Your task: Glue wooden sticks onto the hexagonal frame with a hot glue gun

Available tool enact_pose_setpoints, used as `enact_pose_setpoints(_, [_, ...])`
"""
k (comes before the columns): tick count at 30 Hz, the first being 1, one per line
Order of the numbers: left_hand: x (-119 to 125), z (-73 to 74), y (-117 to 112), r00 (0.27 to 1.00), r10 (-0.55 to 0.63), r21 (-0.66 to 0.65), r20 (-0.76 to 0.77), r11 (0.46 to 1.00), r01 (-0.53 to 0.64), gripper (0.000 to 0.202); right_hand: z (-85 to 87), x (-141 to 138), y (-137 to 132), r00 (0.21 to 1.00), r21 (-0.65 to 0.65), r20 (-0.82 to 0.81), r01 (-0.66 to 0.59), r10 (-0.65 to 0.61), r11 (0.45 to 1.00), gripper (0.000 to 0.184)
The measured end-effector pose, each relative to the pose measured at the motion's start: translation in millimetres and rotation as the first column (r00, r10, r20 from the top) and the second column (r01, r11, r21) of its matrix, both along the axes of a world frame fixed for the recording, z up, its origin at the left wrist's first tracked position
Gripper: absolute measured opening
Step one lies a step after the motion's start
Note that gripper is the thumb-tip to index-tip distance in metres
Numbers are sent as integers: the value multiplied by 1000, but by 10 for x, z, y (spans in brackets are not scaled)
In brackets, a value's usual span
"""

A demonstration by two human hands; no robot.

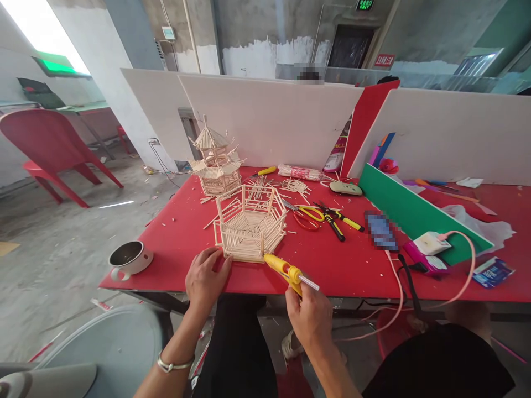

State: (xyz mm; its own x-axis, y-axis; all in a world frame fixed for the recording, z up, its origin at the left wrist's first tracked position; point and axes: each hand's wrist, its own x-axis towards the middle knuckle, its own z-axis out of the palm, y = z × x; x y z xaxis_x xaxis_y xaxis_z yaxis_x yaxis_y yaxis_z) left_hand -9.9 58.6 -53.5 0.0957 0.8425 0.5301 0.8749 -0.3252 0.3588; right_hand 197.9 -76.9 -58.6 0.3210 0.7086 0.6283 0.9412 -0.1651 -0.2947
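A hexagonal frame of thin wooden sticks [250, 223] stands on the red table [340, 265] near its front edge. My left hand [206, 278] rests against the frame's near left corner, fingers curled on the table. My right hand [310, 317] is closed round a yellow glue gun [286, 271], whose nozzle touches the frame's near right base. A glue stick pokes out of the gun's back. Behind the frame stands a finished stick pagoda [216, 160].
Yellow-handled scissors [305, 212] and pliers [338, 219], loose sticks [295, 186], a phone and a socket with pink cable [431, 243] lie to the right. A green board [409, 213] and white partitions [269, 119] bound the back. A small pot [129, 257] sits at the front left corner.
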Motion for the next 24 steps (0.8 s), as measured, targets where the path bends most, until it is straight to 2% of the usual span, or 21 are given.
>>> enact_pose_setpoints(6, [3, -6, 6, 1000, 4, 10, -26, 1000, -4, 23, 17, -4, 4, 999, 51, 16, -40, 39, 998, 21])
enact_pose_setpoints(24, [5, -26, 8, 1000, 0, 19, -19, 1000, 0, 24, 24, -17, 8, 998, 62, 52, -40, 37, 997, 20])
